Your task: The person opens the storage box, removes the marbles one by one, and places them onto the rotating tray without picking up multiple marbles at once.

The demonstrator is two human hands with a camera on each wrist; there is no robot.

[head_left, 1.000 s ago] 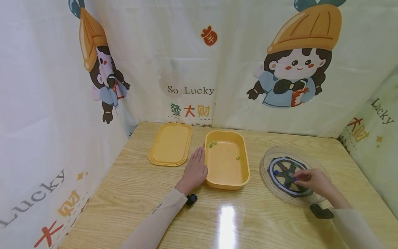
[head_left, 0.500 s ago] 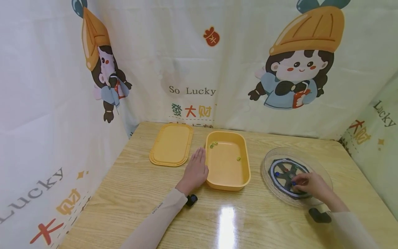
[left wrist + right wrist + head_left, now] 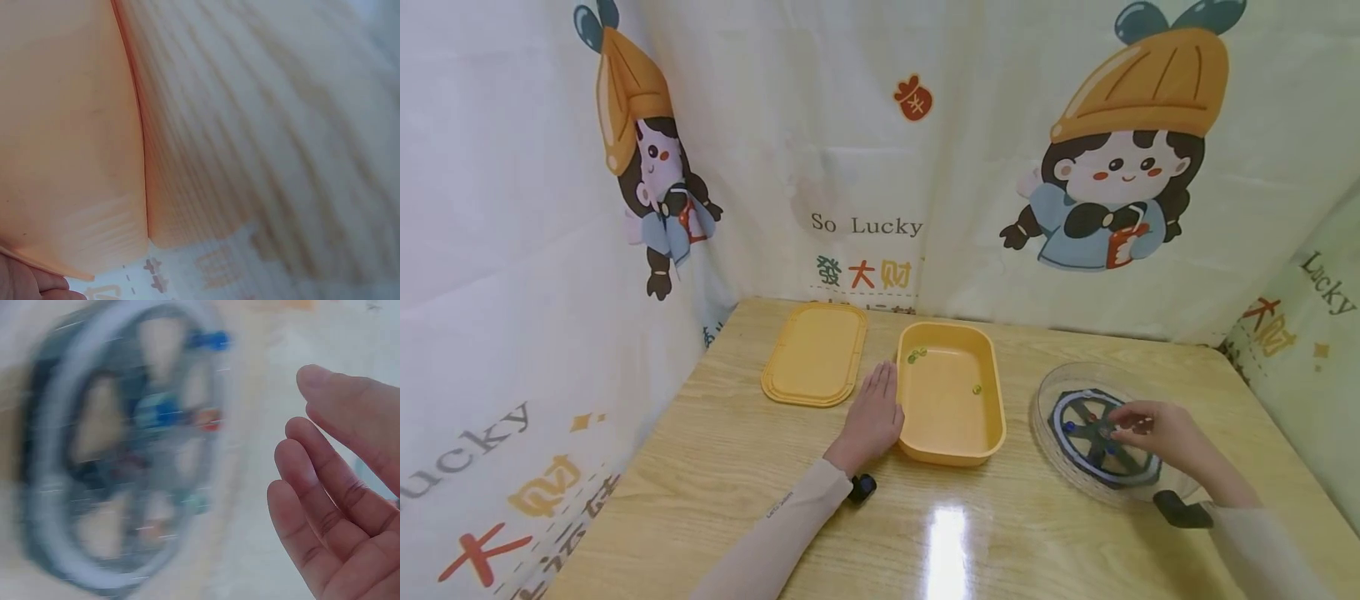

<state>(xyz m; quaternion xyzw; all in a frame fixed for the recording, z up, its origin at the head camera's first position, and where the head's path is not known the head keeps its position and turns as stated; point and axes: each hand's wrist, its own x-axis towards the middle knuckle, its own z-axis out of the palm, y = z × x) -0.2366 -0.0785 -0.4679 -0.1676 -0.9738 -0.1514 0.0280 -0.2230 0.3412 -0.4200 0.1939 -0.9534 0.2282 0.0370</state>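
My left hand [image 3: 872,417] lies with straight fingers against the left wall of a yellow plastic box [image 3: 951,459]. In the left wrist view only a few fingers [image 3: 28,284] show, beside the box wall [image 3: 75,144]. At the right, my right hand [image 3: 1172,435] hovers over a dark octagonal plate [image 3: 1093,433] with spokes and a pale ring, inside a round clear dish [image 3: 1043,417]. Thumb and fingers stand apart with nothing between them in the right wrist view. A small blue piece [image 3: 1111,450], another blue piece [image 3: 1070,427] and a red piece [image 3: 1093,417] sit on the plate.
Several small green pieces [image 3: 917,356] lie in the box's far left corner, and one green piece [image 3: 977,389] lies near its right wall. A flat yellow lid [image 3: 815,354] is on the wooden table [image 3: 700,467] to the left. A printed curtain [image 3: 970,192] closes the back.
My right hand has let go of a blue piece, which stays on the plate, and has lifted slightly away with fingers parted. The left hand stays at the box. The head view shifts slightly.
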